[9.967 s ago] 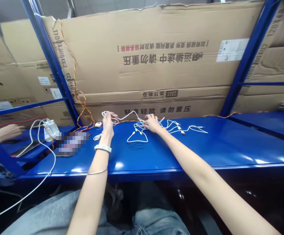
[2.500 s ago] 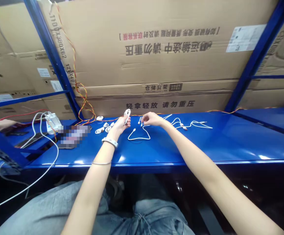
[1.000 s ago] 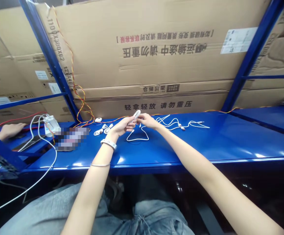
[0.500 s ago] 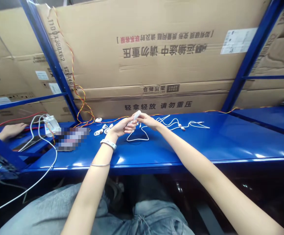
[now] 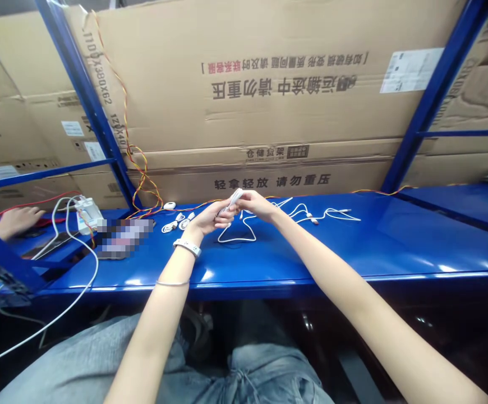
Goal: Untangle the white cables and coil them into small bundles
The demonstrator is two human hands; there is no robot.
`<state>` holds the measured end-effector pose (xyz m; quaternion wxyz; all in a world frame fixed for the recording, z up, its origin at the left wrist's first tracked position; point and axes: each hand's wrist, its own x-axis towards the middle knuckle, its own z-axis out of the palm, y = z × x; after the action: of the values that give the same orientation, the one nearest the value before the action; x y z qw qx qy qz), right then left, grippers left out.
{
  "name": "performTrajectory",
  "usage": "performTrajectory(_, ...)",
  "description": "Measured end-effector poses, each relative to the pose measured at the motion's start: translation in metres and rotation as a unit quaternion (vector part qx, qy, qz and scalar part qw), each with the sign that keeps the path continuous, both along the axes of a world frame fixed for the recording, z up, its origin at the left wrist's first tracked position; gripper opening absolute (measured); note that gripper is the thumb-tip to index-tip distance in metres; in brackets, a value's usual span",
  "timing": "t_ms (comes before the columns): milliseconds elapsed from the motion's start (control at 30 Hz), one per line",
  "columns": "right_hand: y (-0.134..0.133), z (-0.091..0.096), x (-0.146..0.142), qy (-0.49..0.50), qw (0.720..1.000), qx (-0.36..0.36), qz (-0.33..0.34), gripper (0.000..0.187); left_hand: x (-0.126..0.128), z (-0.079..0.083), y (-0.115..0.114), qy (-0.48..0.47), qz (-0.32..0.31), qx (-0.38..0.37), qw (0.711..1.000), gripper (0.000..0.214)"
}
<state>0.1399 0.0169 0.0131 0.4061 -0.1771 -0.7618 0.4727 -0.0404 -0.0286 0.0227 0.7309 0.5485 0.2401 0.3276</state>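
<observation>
Above the blue shelf, my left hand [image 5: 211,217] is closed around a coiled white charging cable [image 5: 236,196]. My right hand [image 5: 257,205] pinches the same coil from the other side, its fingertips touching those of my left hand. Below the hands, a loose white cable [image 5: 238,241] bends across the shelf. Two small wound cables, a left one [image 5: 170,226] and a right one [image 5: 186,221], lie to the left of my left hand. Further loose white cables [image 5: 311,217] spread out to the right of my right hand.
A white power strip [image 5: 88,214] with plugged-in cords and a phone, blurred out [image 5: 125,238], are at the left. Another person's hand [image 5: 19,220] rests beyond the blue post. A small white case [image 5: 169,206] sits near the cardboard [image 5: 277,123] behind the shelf [image 5: 353,252].
My right hand has shifted slightly at the coil, its fingers closer against it. My left hand stays nearly still. The other person's hand at the far left has moved a little.
</observation>
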Motion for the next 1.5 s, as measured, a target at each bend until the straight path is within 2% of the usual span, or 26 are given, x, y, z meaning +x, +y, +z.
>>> performTrajectory(133,0.001,0.0,-0.005,-0.024,0.994,0.06,-0.092,0.014,0.002,-0.003,0.004,0.007,0.038,0.03,0.999,0.032)
performTrajectory(200,-0.001,0.0,-0.007,-0.062,0.981,0.099,-0.156,0.014,0.003,-0.006,0.005,0.018,0.064,0.061,0.996,0.035)
performTrajectory(300,-0.005,-0.001,-0.011,-0.125,0.933,0.205,-0.27,0.017,0.006,-0.01,0.008,0.046,0.117,0.131,0.983,0.037)
performTrajectory(400,-0.008,-0.002,-0.014,-0.179,0.882,0.275,-0.338,0.021,0.008,-0.014,0.012,0.093,0.164,0.198,0.962,0.036)
performTrajectory(600,-0.01,-0.001,-0.013,-0.274,0.849,0.281,-0.355,0.026,0.008,-0.023,0.02,0.228,0.189,0.303,0.906,0.03)
performTrajectory(767,-0.011,0.003,-0.014,-0.315,0.834,0.275,-0.361,0.026,0.007,-0.024,0.022,0.326,0.231,0.379,0.834,0.022)
performTrajectory(933,-0.012,0.003,-0.015,-0.316,0.842,0.247,-0.36,0.026,0.006,-0.026,0.026,0.369,0.307,0.474,0.738,0.015)
performTrajectory(1000,-0.01,0.001,-0.014,-0.308,0.851,0.237,-0.354,0.026,0.006,-0.027,0.026,0.375,0.328,0.475,0.725,0.016)
performTrajectory(1067,-0.008,-0.003,-0.013,-0.293,0.859,0.232,-0.349,0.027,0.007,-0.028,0.025,0.368,0.344,0.462,0.73,0.018)
performTrajectory(1133,-0.006,-0.008,-0.013,-0.263,0.873,0.234,-0.338,0.028,0.008,-0.027,0.024,0.349,0.346,0.434,0.755,0.023)
performTrajectory(1233,-0.004,-0.015,-0.014,-0.224,0.886,0.259,-0.312,0.029,0.011,-0.026,0.023,0.289,0.325,0.343,0.833,0.03)
performTrajectory(1300,-0.005,-0.016,-0.015,-0.237,0.873,0.291,-0.312,0.028,0.011,-0.026,0.022,0.243,0.302,0.28,0.878,0.031)
performTrajectory(1333,-0.006,-0.015,-0.015,-0.253,0.859,0.31,-0.319,0.027,0.011,-0.025,0.022,0.225,0.294,0.264,0.89,0.03)
performTrajectory(1400,-0.009,-0.012,-0.014,-0.297,0.826,0.345,-0.332,0.026,0.01,-0.026,0.022,0.209,0.289,0.267,0.895,0.027)
performTrajectory(1500,-0.012,-0.006,-0.013,-0.36,0.794,0.368,-0.322,0.026,0.008,-0.028,0.021,0.226,0.293,0.323,0.871,0.022)
